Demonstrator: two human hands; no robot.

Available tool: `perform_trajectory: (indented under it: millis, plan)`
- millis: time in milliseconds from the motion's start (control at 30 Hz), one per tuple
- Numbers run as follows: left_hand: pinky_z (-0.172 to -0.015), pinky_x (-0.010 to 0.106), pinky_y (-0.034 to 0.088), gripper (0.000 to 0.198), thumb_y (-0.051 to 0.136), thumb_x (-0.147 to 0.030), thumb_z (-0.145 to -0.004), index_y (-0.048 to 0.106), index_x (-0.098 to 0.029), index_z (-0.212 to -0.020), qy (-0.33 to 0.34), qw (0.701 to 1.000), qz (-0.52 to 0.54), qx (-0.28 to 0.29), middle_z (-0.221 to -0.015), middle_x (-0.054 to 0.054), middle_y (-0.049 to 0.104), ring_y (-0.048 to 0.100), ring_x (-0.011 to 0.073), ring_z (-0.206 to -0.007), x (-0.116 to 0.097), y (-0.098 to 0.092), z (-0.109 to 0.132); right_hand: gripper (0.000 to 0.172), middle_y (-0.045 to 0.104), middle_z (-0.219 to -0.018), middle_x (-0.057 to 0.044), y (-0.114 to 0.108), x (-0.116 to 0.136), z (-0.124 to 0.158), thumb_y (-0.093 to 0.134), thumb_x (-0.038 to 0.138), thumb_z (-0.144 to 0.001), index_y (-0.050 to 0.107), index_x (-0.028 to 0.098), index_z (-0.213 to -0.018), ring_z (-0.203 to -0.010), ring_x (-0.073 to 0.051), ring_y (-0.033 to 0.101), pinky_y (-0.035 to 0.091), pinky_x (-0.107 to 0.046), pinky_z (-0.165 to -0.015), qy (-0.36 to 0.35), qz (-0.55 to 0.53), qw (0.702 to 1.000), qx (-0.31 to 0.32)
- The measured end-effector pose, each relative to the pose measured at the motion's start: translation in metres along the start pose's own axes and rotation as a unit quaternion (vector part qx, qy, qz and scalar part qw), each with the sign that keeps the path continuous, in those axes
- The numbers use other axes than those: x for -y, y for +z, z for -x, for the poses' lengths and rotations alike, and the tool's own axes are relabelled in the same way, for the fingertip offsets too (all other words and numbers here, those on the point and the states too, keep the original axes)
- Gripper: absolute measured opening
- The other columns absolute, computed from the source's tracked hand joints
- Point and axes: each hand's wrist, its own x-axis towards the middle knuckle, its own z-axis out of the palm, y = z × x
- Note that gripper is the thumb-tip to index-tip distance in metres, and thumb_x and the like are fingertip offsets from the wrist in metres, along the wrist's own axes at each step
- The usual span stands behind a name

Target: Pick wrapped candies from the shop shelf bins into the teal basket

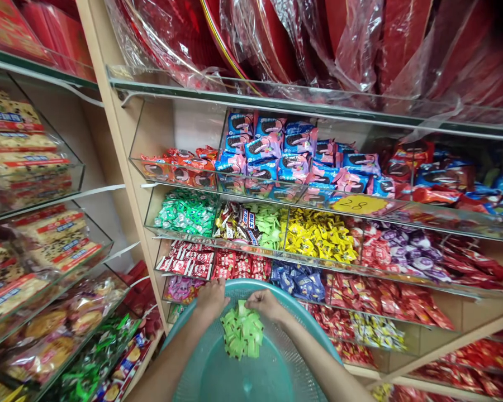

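Note:
A teal plastic basin (pixel 276 371) sits low in front of the snack shelves. Inside it lies a small heap of light green wrapped candies (pixel 242 334). My left hand (pixel 212 300) rests at the basin's far rim, fingers curled downward, just left of the heap. My right hand (pixel 265 304) is over the heap's top right, fingers pinched on one of the green candies. Both forearms reach in from the bottom of the view.
Clear acrylic bins (pixel 218 237) on a wooden shelf unit hold green, yellow, red, purple and blue wrapped sweets. Blue cookie packs (pixel 276 156) fill the upper bin, beside a yellow "28" tag (pixel 357 205). Red wrapped goods sit on top. Left shelves hold packaged pastries (pixel 46 234).

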Motion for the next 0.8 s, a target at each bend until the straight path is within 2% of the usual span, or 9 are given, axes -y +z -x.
perform_trajectory:
  millis: [300,567,667,800]
  plan:
    - [-0.086,0.035,0.04,0.044,0.049,-0.032,-0.077,0.045,-0.015,-0.117,0.012,1.0,0.01,0.005,-0.111,0.014,0.057,0.052,0.0253,-0.106,-0.003,-0.003,-0.003,0.022,0.05,-0.048,0.004,0.0,-0.019,-0.001,0.06,0.035,-0.061,0.058,0.015,-0.053,-0.047,-0.008,0.04,0.033,-0.021,-0.05,0.012,0.04,0.999,-0.025]
    - [-0.084,0.036,0.041,0.047,0.048,-0.033,-0.078,0.044,-0.014,-0.121,0.011,1.0,0.006,0.002,-0.114,0.014,0.056,0.052,0.0269,-0.105,0.0,0.002,-0.007,0.016,0.053,-0.051,0.002,0.001,-0.017,-0.001,0.058,0.023,-0.062,0.053,0.017,-0.047,-0.054,-0.012,0.047,0.033,-0.022,-0.053,0.003,0.131,0.988,-0.086]
    - [-0.084,0.035,0.041,0.045,0.049,-0.031,-0.078,0.045,-0.014,-0.119,0.008,1.0,0.008,-0.001,-0.113,0.014,0.057,0.052,0.0264,-0.104,0.0,0.001,-0.008,0.019,0.053,-0.052,0.002,-0.002,0.0,0.005,0.057,0.025,-0.067,0.053,0.018,-0.05,-0.057,-0.013,0.047,0.03,-0.023,-0.054,-0.004,0.195,0.973,-0.119]
    - [-0.084,0.037,0.041,0.045,0.05,-0.03,-0.077,0.044,-0.015,-0.119,0.007,1.0,0.009,0.001,-0.113,0.014,0.057,0.052,0.0264,-0.105,0.001,0.0,-0.009,0.025,0.055,-0.058,0.0,-0.015,0.055,0.023,0.053,0.03,-0.077,0.057,0.018,-0.056,-0.059,-0.012,0.048,0.027,-0.023,-0.053,-0.062,0.331,0.93,-0.148]
